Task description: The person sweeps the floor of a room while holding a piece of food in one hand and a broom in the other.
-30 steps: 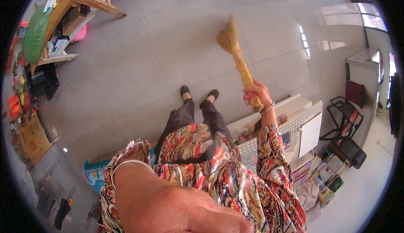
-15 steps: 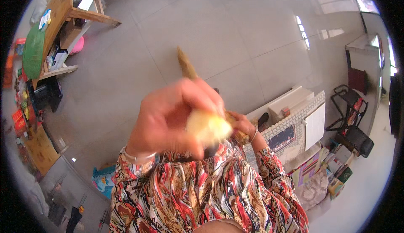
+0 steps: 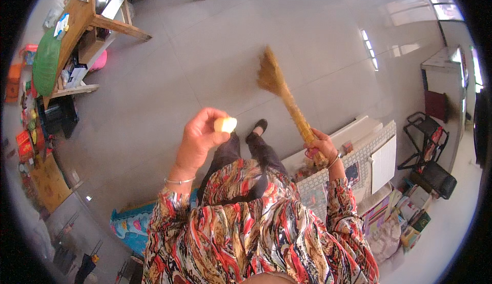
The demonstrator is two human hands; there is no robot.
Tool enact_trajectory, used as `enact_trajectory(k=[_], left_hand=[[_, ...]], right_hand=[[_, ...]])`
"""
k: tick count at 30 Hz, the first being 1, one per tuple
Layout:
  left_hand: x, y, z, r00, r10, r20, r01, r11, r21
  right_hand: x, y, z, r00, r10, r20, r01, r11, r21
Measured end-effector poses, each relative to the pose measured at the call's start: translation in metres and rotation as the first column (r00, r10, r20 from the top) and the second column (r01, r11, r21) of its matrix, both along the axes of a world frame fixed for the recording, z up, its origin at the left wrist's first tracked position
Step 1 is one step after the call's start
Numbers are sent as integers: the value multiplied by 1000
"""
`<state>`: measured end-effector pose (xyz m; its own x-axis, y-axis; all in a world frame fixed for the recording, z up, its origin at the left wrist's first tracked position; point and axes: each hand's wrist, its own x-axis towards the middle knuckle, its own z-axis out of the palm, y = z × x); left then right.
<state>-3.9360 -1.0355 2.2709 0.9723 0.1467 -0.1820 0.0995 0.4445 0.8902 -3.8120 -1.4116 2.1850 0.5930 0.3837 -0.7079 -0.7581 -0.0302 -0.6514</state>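
Note:
In my left hand (image 3: 197, 138) is a small pale yellow-white piece (image 3: 225, 125), pinched between thumb and fingertips; it looks like a bit of food, but I cannot tell which kind. My right hand (image 3: 322, 145) is wrapped round the handle end of a straw broom (image 3: 294, 112). The broom slants up and away to the left, its bristles spread over the grey tiled floor (image 3: 220, 53). Whether the bristle tips touch the floor is not clear. The two hands are well apart, on either side of my legs.
At the far left stands a wooden table (image 3: 79, 22) with a green leaf-shaped thing (image 3: 47, 61) on it. Close by on the right is a cabinet with a patterned cover (image 3: 387, 140). A black folding chair (image 3: 428, 150) stands beyond it. Blue patterned cloth (image 3: 133, 225) lies at lower left.
My left hand has moved down and left, away from the camera, with the pale piece. The broom has swung out to the right in my right hand and shows whole. My legs have come into view.

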Motion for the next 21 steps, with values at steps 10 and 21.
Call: enact_trajectory(k=[10, 21], left_hand=[[-31, -32, -25, 991, -37, -131, 37, 999, -9], [-59, -83, -22, 989, 51, -142, -53, 999, -10]], right_hand=[[-33, 50, 7, 975, 128, 183, -115, 990, -79], [11, -6, 11, 998, 39, -52, -37, 999, 39]])
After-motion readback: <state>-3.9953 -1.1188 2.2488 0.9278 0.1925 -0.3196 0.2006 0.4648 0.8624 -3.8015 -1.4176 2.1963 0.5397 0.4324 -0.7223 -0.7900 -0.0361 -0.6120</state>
